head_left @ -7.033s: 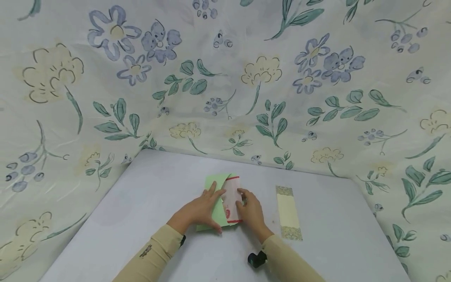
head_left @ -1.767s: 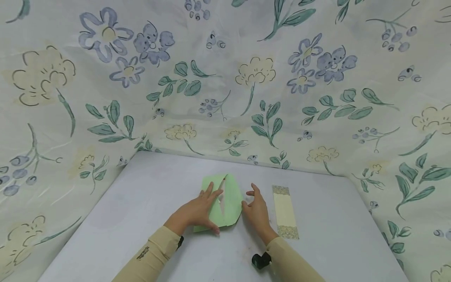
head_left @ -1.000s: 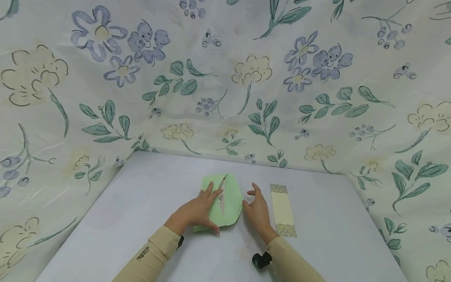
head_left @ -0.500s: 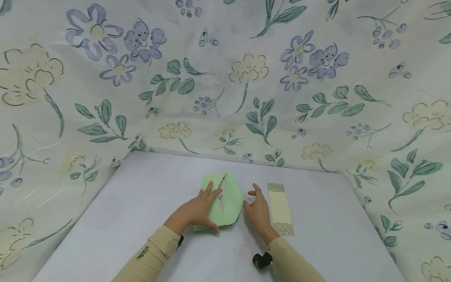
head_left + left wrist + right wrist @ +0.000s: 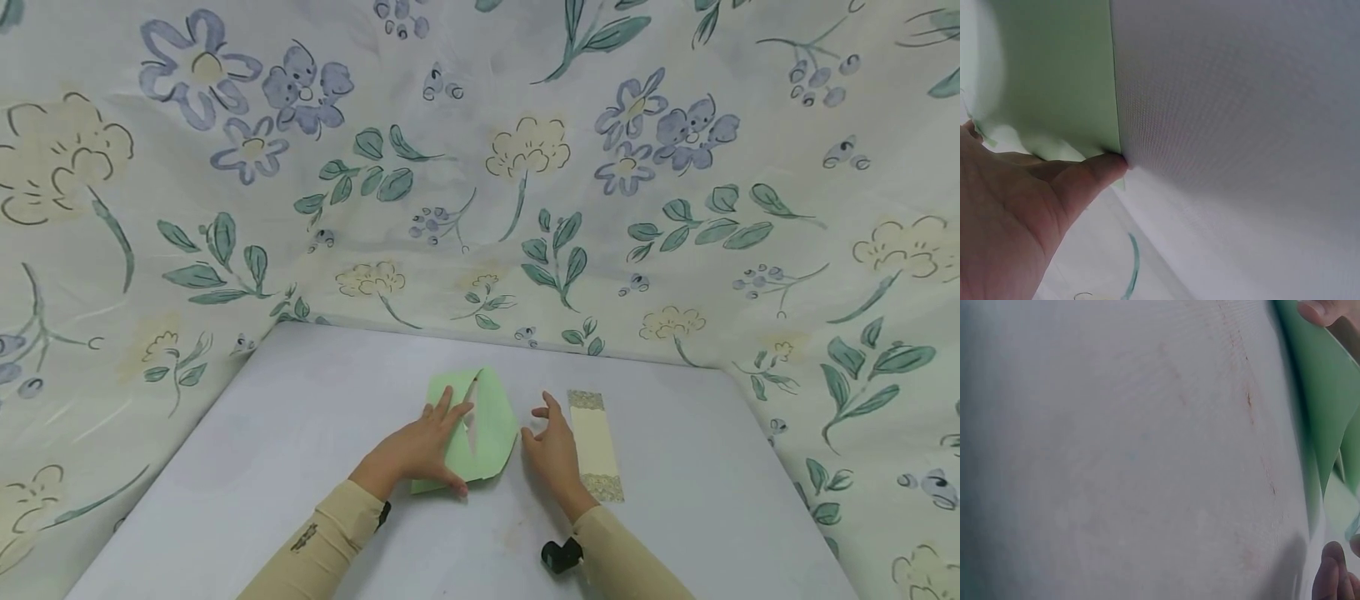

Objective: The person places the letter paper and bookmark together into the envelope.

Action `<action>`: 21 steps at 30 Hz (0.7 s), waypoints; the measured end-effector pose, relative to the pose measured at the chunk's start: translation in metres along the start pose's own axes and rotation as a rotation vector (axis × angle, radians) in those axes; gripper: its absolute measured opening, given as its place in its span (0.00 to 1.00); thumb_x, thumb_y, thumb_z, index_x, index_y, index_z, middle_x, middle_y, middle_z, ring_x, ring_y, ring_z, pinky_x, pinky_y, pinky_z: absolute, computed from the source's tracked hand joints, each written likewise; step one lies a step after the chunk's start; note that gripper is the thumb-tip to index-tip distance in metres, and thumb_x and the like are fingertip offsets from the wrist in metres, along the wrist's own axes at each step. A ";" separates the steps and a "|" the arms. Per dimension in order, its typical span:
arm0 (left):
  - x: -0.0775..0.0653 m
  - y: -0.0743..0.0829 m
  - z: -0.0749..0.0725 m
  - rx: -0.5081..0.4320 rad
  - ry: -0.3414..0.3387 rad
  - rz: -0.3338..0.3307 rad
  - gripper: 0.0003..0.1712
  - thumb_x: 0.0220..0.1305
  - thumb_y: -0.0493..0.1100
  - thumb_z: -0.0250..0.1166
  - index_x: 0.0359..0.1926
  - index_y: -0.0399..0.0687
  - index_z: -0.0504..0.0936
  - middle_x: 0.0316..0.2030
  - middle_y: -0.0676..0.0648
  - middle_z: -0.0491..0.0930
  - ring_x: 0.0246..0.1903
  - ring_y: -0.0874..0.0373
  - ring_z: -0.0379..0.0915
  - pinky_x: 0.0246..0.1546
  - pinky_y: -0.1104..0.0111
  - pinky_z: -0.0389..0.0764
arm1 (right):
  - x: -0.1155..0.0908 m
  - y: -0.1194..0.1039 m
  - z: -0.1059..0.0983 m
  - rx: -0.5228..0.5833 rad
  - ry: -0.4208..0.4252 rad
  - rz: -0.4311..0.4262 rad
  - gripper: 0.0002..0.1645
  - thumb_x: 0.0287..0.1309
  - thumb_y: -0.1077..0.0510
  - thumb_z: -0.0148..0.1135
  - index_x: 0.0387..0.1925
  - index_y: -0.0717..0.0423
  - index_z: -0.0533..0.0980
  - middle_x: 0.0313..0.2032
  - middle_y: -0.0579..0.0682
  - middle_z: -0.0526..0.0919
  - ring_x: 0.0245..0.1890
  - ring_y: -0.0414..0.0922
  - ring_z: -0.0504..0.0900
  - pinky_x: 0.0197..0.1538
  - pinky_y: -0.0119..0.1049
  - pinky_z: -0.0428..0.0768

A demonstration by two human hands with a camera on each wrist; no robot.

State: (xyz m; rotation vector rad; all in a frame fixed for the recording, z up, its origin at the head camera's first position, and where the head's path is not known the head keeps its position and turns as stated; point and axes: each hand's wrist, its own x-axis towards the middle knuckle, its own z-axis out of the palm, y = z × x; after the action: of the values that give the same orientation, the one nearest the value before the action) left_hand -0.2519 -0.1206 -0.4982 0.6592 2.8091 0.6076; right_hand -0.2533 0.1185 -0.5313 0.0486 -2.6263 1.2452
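Observation:
A folded sheet of green paper point(image 5: 495, 425) lies on the white table, its right flap turned over toward the middle. In the slit between the flaps a strip of white paper point(image 5: 472, 432) shows. My left hand point(image 5: 420, 446) rests spread on the left part of the green paper, thumb at its lower edge; the left wrist view shows the thumb by the corner of the green paper point(image 5: 1063, 69). Just off the right edge of the paper is my right hand point(image 5: 553, 450), fingers loosely bent and holding nothing. Its fingertips point(image 5: 1330, 572) show low in the right wrist view.
A cream paper strip point(image 5: 596, 442) with patterned ends lies right of my right hand. The white table point(image 5: 300, 433) carries faint reddish marks. Flower-printed cloth point(image 5: 450, 208) stands behind and at both sides. A black wrist camera point(image 5: 561, 556) sits below the right wrist.
Seven seconds ago the white paper with red borders lay exposed; the green right flap now covers most of it. My right hand has drawn slightly right, off the flap's edge. The left hand stays.

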 end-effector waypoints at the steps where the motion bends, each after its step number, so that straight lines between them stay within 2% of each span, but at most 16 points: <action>1: 0.000 0.000 0.000 -0.001 0.000 0.000 0.76 0.30 0.68 0.85 0.79 0.53 0.55 0.79 0.31 0.38 0.71 0.21 0.49 0.61 0.37 0.70 | 0.000 0.000 -0.001 -0.003 0.002 0.002 0.41 0.60 0.65 0.65 0.73 0.62 0.62 0.54 0.57 0.83 0.28 0.40 0.79 0.29 0.34 0.77; 14: 0.003 0.003 0.002 -0.010 -0.002 0.005 0.76 0.30 0.68 0.85 0.79 0.53 0.55 0.79 0.30 0.37 0.70 0.20 0.49 0.61 0.36 0.70 | 0.000 0.004 -0.005 -0.004 0.017 0.032 0.41 0.60 0.65 0.67 0.73 0.63 0.62 0.55 0.57 0.82 0.29 0.41 0.79 0.31 0.34 0.77; 21: 0.004 0.003 0.001 -0.011 -0.003 0.001 0.76 0.30 0.68 0.85 0.79 0.53 0.55 0.79 0.30 0.38 0.71 0.20 0.48 0.61 0.36 0.69 | 0.001 0.008 -0.007 -0.022 0.035 0.016 0.42 0.59 0.65 0.67 0.73 0.64 0.62 0.54 0.58 0.83 0.29 0.41 0.79 0.32 0.35 0.78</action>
State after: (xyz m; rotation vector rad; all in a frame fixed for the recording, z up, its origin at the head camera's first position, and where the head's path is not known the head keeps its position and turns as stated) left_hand -0.2535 -0.1157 -0.4985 0.6597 2.8006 0.6207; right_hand -0.2536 0.1287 -0.5332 0.0013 -2.6153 1.2106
